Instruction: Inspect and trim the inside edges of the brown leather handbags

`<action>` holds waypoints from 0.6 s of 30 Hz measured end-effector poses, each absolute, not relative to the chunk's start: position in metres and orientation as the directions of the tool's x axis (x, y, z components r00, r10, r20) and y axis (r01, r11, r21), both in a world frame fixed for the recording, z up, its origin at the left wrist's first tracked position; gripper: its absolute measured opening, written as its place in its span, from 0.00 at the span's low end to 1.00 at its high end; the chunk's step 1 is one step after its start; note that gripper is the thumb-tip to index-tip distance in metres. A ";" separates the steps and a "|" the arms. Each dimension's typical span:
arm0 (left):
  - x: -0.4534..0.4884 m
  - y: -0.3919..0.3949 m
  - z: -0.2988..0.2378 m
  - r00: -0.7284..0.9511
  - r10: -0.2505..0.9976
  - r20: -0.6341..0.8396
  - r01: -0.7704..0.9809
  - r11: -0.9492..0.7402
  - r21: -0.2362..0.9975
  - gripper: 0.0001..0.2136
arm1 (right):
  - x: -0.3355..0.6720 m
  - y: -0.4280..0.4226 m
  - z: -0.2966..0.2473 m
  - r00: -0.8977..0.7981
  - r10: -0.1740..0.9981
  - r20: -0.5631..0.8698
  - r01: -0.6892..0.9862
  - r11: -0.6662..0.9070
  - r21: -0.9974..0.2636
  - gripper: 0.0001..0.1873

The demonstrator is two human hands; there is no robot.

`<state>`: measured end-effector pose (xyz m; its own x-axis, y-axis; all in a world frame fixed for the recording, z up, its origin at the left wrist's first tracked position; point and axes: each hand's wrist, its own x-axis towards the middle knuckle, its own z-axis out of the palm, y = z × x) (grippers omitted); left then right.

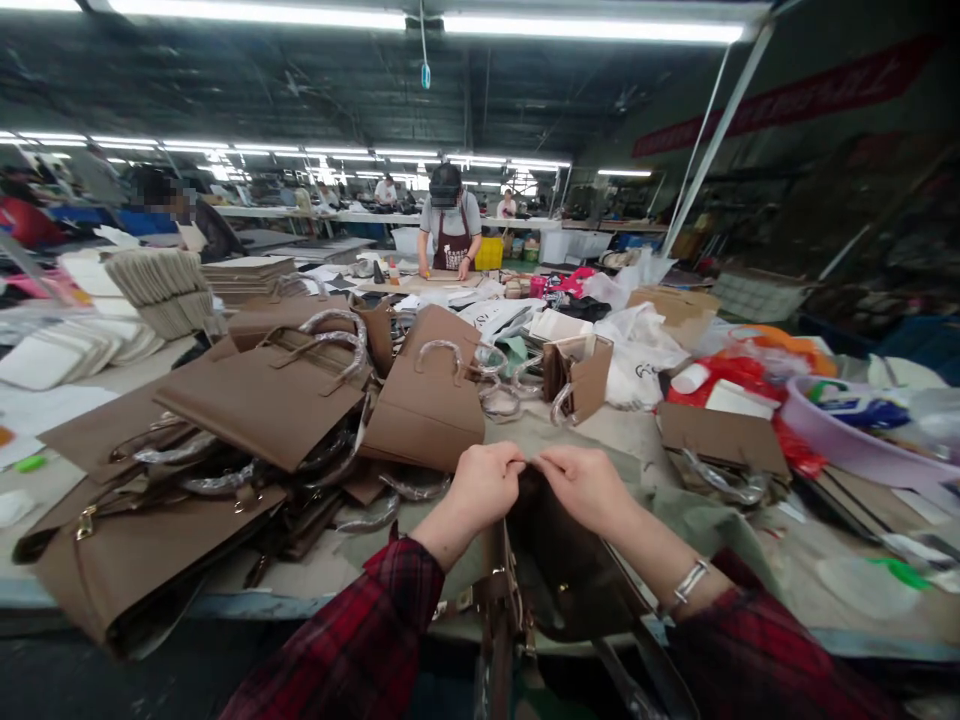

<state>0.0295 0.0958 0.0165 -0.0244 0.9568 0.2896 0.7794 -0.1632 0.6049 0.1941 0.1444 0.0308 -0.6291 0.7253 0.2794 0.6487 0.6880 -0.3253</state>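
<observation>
Both my hands meet in front of me at the top of a dark brown handbag, which lies at the table's near edge. My left hand has its fingers closed in a pinch at the bag's edge. Close beside it, my right hand pinches the same edge, with the fingertips of both hands nearly touching. Gold-coloured fittings and straps hang below on the bag. Just left of my hands stands a brown handbag panel with a plastic-wrapped handle.
A heap of brown handbags fills the left side. At the right lie another brown bag and a lilac basin with odds and ends. White stacked pieces stand at the far left. Across the table a person in an apron works.
</observation>
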 end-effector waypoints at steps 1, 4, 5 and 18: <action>0.029 0.096 0.017 -0.025 0.959 0.281 0.783 -0.156 0.602 0.09 | 0.195 0.145 0.030 -0.600 0.751 0.276 0.653 0.659 -0.373 0.20; 0.028 0.097 0.019 -0.011 0.969 0.249 0.797 -0.141 0.587 0.09 | 0.197 0.145 0.030 -0.564 0.779 0.273 0.642 0.622 -0.449 0.19; 0.028 0.097 0.020 0.001 0.971 0.239 0.802 -0.143 0.580 0.09 | 0.196 0.144 0.031 -0.579 0.767 0.277 0.642 0.638 -0.425 0.18; 0.020 0.106 0.043 0.128 0.987 0.100 0.756 -0.162 0.634 0.05 | 0.213 0.139 0.013 -0.544 0.837 0.062 0.269 0.244 -0.932 0.26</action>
<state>0.0201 0.1062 0.0430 0.1277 0.9867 0.1004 0.7564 -0.1624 0.6337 0.2126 0.1387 0.0128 -0.5443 0.8366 0.0621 0.2692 0.2443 -0.9316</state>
